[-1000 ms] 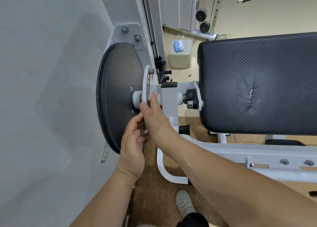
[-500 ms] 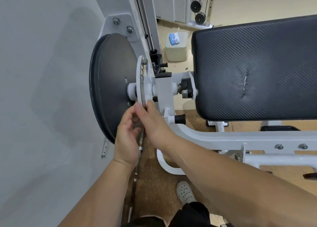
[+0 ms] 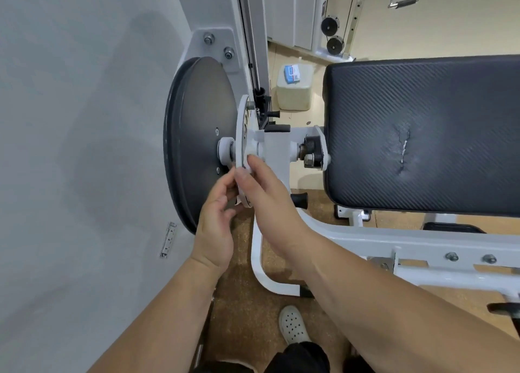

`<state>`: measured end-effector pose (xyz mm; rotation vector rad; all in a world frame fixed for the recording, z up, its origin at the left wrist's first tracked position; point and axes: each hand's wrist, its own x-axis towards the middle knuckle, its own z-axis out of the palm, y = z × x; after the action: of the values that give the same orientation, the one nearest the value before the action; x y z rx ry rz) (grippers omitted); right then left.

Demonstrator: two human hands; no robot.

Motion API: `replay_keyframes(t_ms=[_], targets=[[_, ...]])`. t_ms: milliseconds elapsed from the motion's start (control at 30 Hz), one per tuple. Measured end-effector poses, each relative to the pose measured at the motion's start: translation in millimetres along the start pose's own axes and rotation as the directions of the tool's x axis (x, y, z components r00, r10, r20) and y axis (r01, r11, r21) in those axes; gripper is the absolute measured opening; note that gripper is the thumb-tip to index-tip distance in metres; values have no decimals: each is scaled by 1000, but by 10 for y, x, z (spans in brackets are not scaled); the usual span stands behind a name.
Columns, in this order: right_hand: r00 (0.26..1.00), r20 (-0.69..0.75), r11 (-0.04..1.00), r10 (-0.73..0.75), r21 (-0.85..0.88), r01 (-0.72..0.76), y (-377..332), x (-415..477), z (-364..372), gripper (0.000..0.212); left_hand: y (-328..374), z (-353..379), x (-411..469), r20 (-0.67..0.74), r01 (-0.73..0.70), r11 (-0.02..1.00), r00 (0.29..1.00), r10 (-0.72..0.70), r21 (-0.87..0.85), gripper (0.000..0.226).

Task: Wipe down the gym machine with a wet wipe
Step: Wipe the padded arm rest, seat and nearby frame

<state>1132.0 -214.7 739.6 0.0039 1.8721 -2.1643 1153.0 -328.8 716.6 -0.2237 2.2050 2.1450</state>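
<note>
Both hands have slid up the white plate (image 3: 242, 136) toward its hub. The right hand (image 3: 267, 189) presses a wipe (image 3: 249, 167) to the plate's rim, while the left hand (image 3: 216, 217) pinches the lower edge. Fingers could get nipped between plate and black disc (image 3: 194, 136) if it turns. On the floor behind, a tub (image 3: 295, 91) carries a blue pack (image 3: 292, 73); its contents are hidden.
</note>
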Motion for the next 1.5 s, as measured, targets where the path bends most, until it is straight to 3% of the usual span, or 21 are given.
replay_keyframes(t_ms=[67, 133, 200, 300, 400, 500, 600, 700, 767, 900, 1000, 1167, 1333, 1500], targets=[[998, 26, 990, -58, -126, 61, 4, -96, -69, 9, 39, 46, -14, 3, -23, 998, 1000, 22, 50, 48], [989, 84, 941, -121, -307, 142, -43, -74, -139, 51, 81, 68, -33, -1, -31, 993, 1000, 31, 113, 47], [966, 191, 812, -177, -526, 252, -127, 24, -210, 79, 87, 59, -53, 21, -31, 982, 999, 28, 187, 45], [882, 424, 425, -205, -773, 470, -223, 209, -313, 93, 120, 47, -125, 33, 2, 954, 999, -12, 299, 46], [817, 557, -19, -150, -828, 561, -323, 359, -401, 94, 238, 72, -299, -26, 11, 832, 1000, 4, 554, 55], [761, 641, -240, -103, -758, 606, -432, 453, -497, 91, 322, 17, -494, -114, 56, 646, 992, 49, 761, 66], [737, 673, -289, -65, -720, 631, -472, 489, -564, 87, 360, -80, -616, -162, 46, 529, 971, 175, 848, 66], [745, 665, -267, -49, -728, 632, -476, 470, -575, 91, 363, -163, -631, -136, -10, 388, 928, 346, 921, 63], [746, 665, -254, -35, -728, 637, -494, 493, -586, 85, 349, -234, -560, -126, -40, 347, 888, 442, 937, 67], [728, 686, -281, -13, -701, 655, -559, 613, -643, 84, 269, -356, -230, -160, -38, 373, 860, 485, 927, 79], [735, 678, -315, 2, -697, 644, -654, 747, -649, 81, 126, -374, -17, -86, -160, 367, 817, 570, 917, 81], [813, 580, -264, 60, -776, 573, -942, 1087, -639, 99, -257, -386, 119, -17, -296, 348, 739, 673, 889, 80], [847, 524, -190, 91, -826, 531, -972, 1229, -530, 103, -454, -505, 232, 66, -411, 258, 629, 775, 874, 43], [709, 696, -304, 115, -655, 692, -909, 976, -406, 81, -508, -557, 279, 61, -468, 259, 566, 822, 845, 21]])
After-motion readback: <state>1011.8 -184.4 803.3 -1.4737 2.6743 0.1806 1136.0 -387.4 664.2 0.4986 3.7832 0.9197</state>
